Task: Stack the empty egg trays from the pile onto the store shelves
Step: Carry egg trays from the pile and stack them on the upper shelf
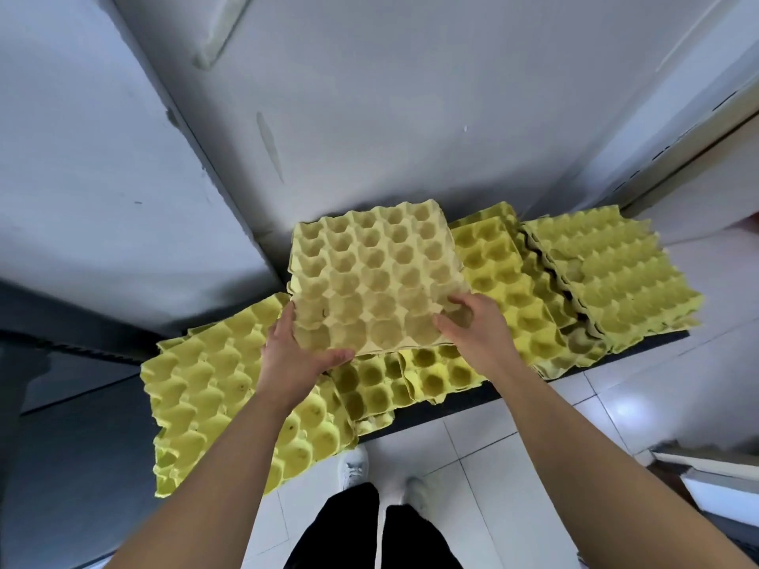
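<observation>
I hold a pale yellow egg tray [373, 273] level above the heap, both hands on its near edge. My left hand [293, 355] grips the near left corner, thumb along the front rim. At the near right corner my right hand [472, 326] grips it with the fingers lying in the cups. Brighter yellow trays lie below in a loose pile: one stack at the left [217, 400], trays under the held one [410, 375], a leaning row to the right [517, 289] and a stack at the far right [616, 277].
The trays rest on a low dark ledge [460, 408] against a grey-white wall [410, 108]. A white tiled floor [636, 388] lies to the right. My legs in black trousers and white shoes [353, 466] stand close to the ledge. Part of a white object [706, 474] shows at lower right.
</observation>
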